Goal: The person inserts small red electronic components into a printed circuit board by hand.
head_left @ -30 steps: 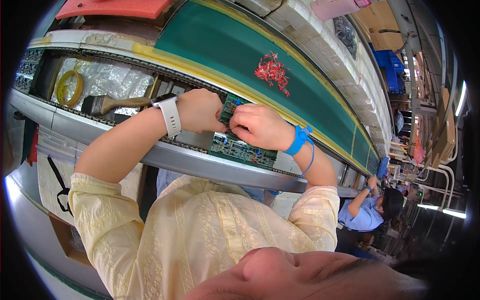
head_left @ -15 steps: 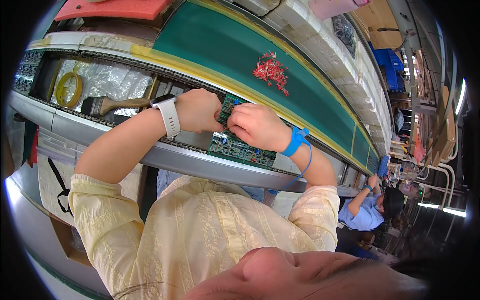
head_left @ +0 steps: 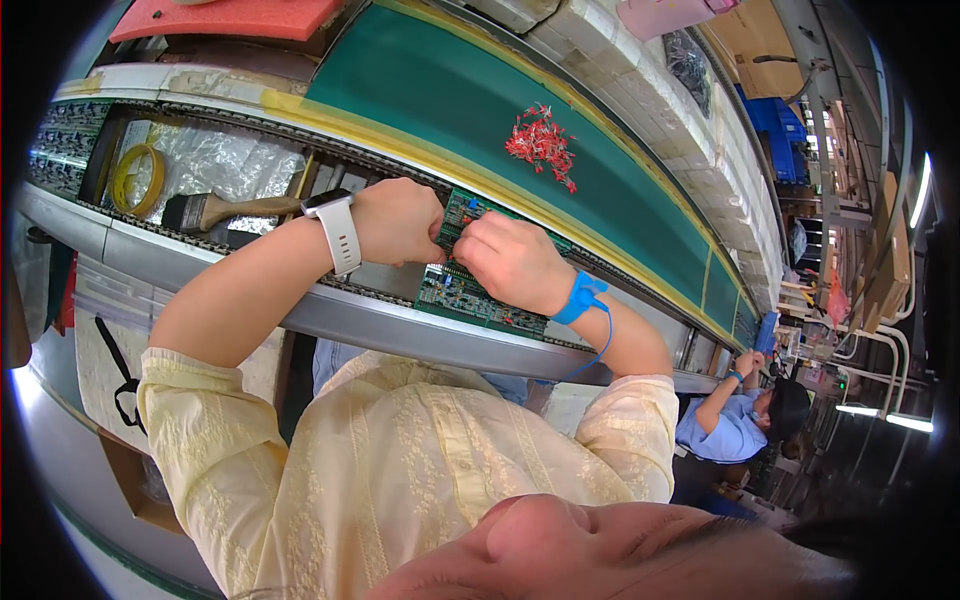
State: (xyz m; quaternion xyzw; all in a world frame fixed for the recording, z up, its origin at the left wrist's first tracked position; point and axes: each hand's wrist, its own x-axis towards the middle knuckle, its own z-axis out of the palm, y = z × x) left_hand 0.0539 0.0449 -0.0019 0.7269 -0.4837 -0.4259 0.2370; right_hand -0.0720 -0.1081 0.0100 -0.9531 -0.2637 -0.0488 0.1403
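A green circuit board (head_left: 470, 304) crowded with small parts lies across the rails in front of me. At its left edge is my left hand (head_left: 398, 222), fingers curled and closed, tips touching the board. My right hand (head_left: 510, 260) bends over the board with its fingers pinched close to the left fingertips. Whatever either pinch holds is hidden by the fingers. Beyond the rails, a loose pile of small red parts with thin metal leads (head_left: 541, 147) rests on the green mat (head_left: 420, 75).
Left of my hands lie a brush (head_left: 225, 209), a yellow tape roll (head_left: 138, 180) and clear plastic bags (head_left: 235, 165). More circuit boards (head_left: 68, 150) sit on the rails at far left. White foam blocks (head_left: 640, 90) line the far side. A co-worker (head_left: 730, 425) sits to the right.
My right hand has shifted slightly left and nearer to me. The boards at far left have slid a little to the right along the rails. My left hand stays put.
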